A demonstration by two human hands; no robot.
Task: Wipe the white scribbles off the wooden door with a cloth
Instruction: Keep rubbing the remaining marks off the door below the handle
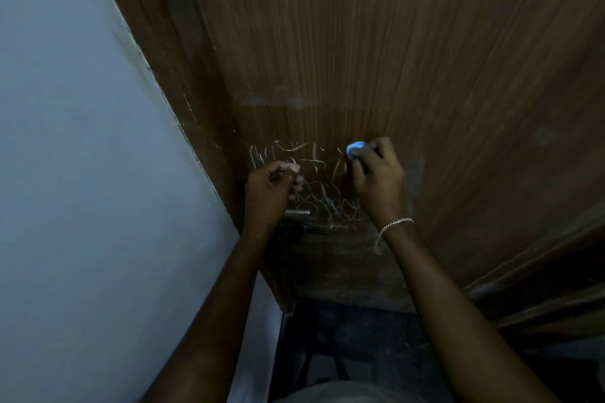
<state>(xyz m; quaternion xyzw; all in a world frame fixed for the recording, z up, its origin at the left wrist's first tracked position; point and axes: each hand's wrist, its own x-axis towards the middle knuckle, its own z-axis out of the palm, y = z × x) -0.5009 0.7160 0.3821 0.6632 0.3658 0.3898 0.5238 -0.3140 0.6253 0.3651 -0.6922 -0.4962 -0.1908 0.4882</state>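
Right hand (376, 173) grips a bunched blue cloth (355, 148), pressed to the door (393, 59) at the upper right edge of the scribbles (314, 180). Left hand (271, 186) is curled over their left side; whether it holds anything cannot be told. The cloth looks soft and light, so it is probably best kept wadded under the fingertips.

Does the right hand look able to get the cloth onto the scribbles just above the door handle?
Probably yes. The right hand holds the blue cloth at the door right beside the scribbles, with nothing between; only the left hand covers their left edge.
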